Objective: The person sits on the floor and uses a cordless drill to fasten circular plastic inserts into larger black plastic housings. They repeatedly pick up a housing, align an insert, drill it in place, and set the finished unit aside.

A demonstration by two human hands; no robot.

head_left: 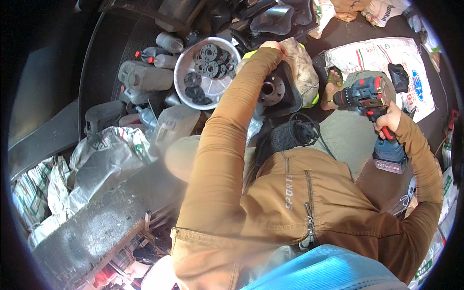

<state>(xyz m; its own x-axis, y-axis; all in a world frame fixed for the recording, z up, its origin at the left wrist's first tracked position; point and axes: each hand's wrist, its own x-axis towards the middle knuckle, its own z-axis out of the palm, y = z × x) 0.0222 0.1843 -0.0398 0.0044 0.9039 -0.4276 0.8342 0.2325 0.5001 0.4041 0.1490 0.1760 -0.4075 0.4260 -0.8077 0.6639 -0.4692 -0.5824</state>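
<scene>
My right hand [389, 119] is wrapped round the handle of a blue-grey and black cordless drill [363, 93], its chuck facing left and a blue battery [390, 153] at its base. My left hand [274, 46] curls at the far edge of a black square-rimmed plastic part [291, 99], its fingers partly hidden. A dark round flange with a central hole [271, 90] sits inside that part. Cloth with yellow-green edging [300, 63] lies against its far side. Left of my forearm, a pale round basin [182, 62] holds several black discs with holes [210, 52].
Plastic jugs and bottles [145, 77] crowd the left. Black plastic parts [273, 19] pile up at the back. A white printed sack [411, 53] lies on the right with a small black object [398, 77] on it. A bare foot [329, 92] shows near the drill's chuck.
</scene>
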